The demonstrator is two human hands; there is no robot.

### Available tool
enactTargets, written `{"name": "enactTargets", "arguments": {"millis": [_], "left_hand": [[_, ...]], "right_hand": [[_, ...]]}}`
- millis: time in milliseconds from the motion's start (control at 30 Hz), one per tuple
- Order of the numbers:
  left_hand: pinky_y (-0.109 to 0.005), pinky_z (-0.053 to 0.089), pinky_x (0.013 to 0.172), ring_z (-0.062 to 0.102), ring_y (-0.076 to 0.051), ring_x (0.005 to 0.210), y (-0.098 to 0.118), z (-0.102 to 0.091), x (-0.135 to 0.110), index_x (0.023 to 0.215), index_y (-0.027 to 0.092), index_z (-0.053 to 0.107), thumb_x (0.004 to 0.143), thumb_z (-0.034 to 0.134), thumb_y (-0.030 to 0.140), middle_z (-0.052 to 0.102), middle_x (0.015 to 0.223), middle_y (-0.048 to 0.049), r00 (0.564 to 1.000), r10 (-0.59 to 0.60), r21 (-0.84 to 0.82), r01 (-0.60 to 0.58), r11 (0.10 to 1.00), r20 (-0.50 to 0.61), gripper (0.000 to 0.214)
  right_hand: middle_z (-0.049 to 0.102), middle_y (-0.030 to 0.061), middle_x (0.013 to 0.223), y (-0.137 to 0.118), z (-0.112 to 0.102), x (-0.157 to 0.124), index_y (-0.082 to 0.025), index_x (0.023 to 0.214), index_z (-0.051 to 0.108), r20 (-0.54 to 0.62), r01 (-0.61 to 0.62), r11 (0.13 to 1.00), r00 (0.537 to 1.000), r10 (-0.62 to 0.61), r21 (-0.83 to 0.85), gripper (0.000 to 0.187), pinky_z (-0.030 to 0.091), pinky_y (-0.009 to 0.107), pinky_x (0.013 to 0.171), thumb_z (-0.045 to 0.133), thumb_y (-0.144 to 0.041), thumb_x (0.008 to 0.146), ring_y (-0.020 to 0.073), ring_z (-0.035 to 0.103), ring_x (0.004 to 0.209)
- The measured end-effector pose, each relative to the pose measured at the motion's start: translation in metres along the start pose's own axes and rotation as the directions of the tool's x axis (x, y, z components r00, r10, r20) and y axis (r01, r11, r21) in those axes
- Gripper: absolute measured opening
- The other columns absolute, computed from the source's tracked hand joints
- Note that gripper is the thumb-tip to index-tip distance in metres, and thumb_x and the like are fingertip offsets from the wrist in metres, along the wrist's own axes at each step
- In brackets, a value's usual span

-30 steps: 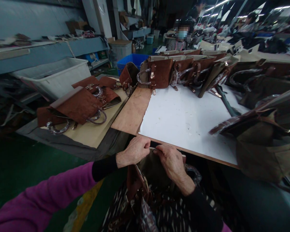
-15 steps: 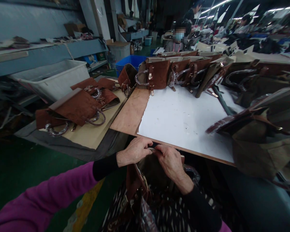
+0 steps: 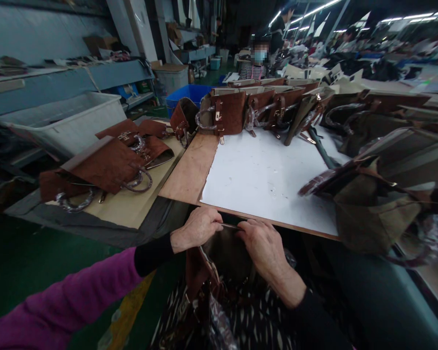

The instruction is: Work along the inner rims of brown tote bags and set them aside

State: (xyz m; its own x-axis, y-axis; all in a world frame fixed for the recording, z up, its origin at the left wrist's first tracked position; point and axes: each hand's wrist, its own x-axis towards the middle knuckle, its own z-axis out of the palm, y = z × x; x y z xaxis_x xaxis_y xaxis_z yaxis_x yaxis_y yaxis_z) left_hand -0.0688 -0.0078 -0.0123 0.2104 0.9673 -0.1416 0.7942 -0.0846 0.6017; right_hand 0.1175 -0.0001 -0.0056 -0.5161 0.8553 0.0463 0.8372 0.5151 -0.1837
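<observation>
- Fingers of the left hand (image 3: 197,229): curled shut, pinching the upper rim of the dark bag (image 3: 226,257) from the left, thumb and forefinger closed on the thin pale edge (image 3: 230,226).
- Fingers of the right hand (image 3: 264,248): also clenched on that rim, knuckles up, gripping it from the right. The fingertips themselves are hidden behind the edge.
- Change: a second ago the two sets of fingertips almost met. Now a short stretch of the pale edge lies bare between them, so the hands have drawn slightly apart along the rim. Both grips persist and the bag has not left the lap. Judged from this, the work on the rim is in mid-course rather than finished.
- Dark bag: upright on the person's lap, mouth upward, just below the near edge of the desk (image 3: 190,170) and not resting on it.
- Desk: a white sheet (image 3: 266,180) covers most of the top. A row of brown bags (image 3: 237,109) stands along its far end, well apart from the hands.
- Right of the sheet: olive bags (image 3: 372,209), tilted and heaped.
- Left, on a lower surface: flat brown bags (image 3: 105,165) with wrapped handles, and beyond them a white bin (image 3: 58,121).
- Background: a seated co-worker (image 3: 257,68) beyond the row.
</observation>
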Motion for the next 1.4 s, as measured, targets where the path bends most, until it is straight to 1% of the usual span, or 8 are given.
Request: {"name": "enactTargets", "arguments": {"millis": [167,267,600,800,933,1033,1200,1400], "left_hand": [[-0.023,0.035,0.06,0.055,-0.015,0.067,0.0,-0.001,0.0,0.071,0.016,0.068,0.072,0.054,0.022,0.065,0.069,-0.002,1.0,-0.002,-0.039,0.003,0.999,0.023,0.016],[-0.023,0.034,0.059,0.054,-0.015,0.065,0.002,-0.001,0.0,0.07,0.015,0.067,0.073,0.052,0.022,0.064,0.068,-0.0024,1.0,0.015,-0.034,-0.014,0.999,0.023,0.017],[-0.021,0.031,0.055,0.051,-0.014,0.062,0.01,-0.005,-0.004,0.068,0.015,0.064,0.076,0.047,0.021,0.061,0.065,-0.0023,0.998,0.052,0.007,-0.052,0.999,0.042,0.019],[-0.022,0.033,0.057,0.052,-0.014,0.064,0.01,-0.006,-0.004,0.07,0.015,0.065,0.075,0.047,0.021,0.062,0.067,-0.0026,0.997,0.061,0.01,-0.061,0.998,0.055,0.02],[-0.023,0.034,0.061,0.054,-0.015,0.066,0.01,-0.004,-0.005,0.072,0.015,0.066,0.075,0.046,0.02,0.064,0.07,-0.0031,0.994,0.105,0.034,-0.106,0.994,0.024,0.02],[-0.023,0.035,0.064,0.055,-0.016,0.07,0.009,-0.002,-0.006,0.075,0.015,0.066,0.074,0.047,0.02,0.065,0.074,-0.0038,0.992,0.129,0.043,-0.13,0.991,0.015,0.02],[-0.024,0.035,0.066,0.055,-0.016,0.073,0.005,-0.005,-0.008,0.078,0.015,0.065,0.071,0.047,0.017,0.065,0.078,-0.004,0.99,0.134,0.028,-0.136,0.99,0.053,0.02],[-0.022,0.033,0.059,0.05,-0.015,0.07,-0.001,-0.01,-0.014,0.095,0.017,0.052,0.061,0.052,0.012,0.058,0.079,0.0004,0.99,0.131,-0.042,-0.129,0.991,0.048,0.034]], "right_hand": [[0.068,0.001,0.097,0.04,0.0,-0.02,-0.026,0.094,0.066,-0.004,-0.179,0.949,0.982,0.187,0.258,0.019,0.043,0.031,0.076,0.054,-0.026,0.078,0.0193,0.061,0.089],[0.068,0.0015,0.097,0.053,0.003,-0.027,-0.024,0.095,0.065,0.015,-0.193,0.882,0.978,0.206,0.43,0.022,0.045,0.03,0.078,0.053,-0.026,0.077,0.0187,0.061,0.089],[0.067,0.0004,0.077,0.046,0.006,-0.021,-0.021,0.077,0.067,-0.039,-0.123,0.833,0.985,0.171,0.54,0.019,0.045,0.025,0.068,0.049,-0.024,0.08,0.0152,0.06,0.075],[0.067,-0.0002,0.077,0.048,0.007,-0.022,-0.022,0.076,0.066,-0.03,-0.118,0.874,0.988,0.15,0.471,0.021,0.044,0.024,0.067,0.046,-0.025,0.083,0.0149,0.06,0.074],[0.066,0.0028,0.079,0.034,0.005,-0.023,-0.022,0.079,0.065,-0.106,-0.023,0.99,0.994,0.039,0.141,0.021,0.04,0.03,0.073,0.046,-0.027,0.087,0.0187,0.058,0.08],[0.066,0.0035,0.08,0.013,0.003,-0.015,-0.022,0.082,0.063,-0.084,0.065,0.997,0.994,-0.068,-0.042,0.013,0.037,0.03,0.072,0.052,-0.029,0.084,0.0197,0.058,0.08],[0.067,-0.0005,0.068,-0.007,0.006,0.002,-0.023,0.072,0.06,0.045,0.058,0.998,0.997,-0.057,-0.026,0.015,0.03,0.026,0.055,0.052,-0.026,0.084,0.0165,0.062,0.067],[0.068,0.0026,0.067,-0.01,0.006,0.007,-0.022,0.073,0.061,0.1,0.015,0.999,0.995,-0.012,-0.035,0.025,0.028,0.026,0.053,0.044,-0.034,0.088,0.0175,0.063,0.066]]}}
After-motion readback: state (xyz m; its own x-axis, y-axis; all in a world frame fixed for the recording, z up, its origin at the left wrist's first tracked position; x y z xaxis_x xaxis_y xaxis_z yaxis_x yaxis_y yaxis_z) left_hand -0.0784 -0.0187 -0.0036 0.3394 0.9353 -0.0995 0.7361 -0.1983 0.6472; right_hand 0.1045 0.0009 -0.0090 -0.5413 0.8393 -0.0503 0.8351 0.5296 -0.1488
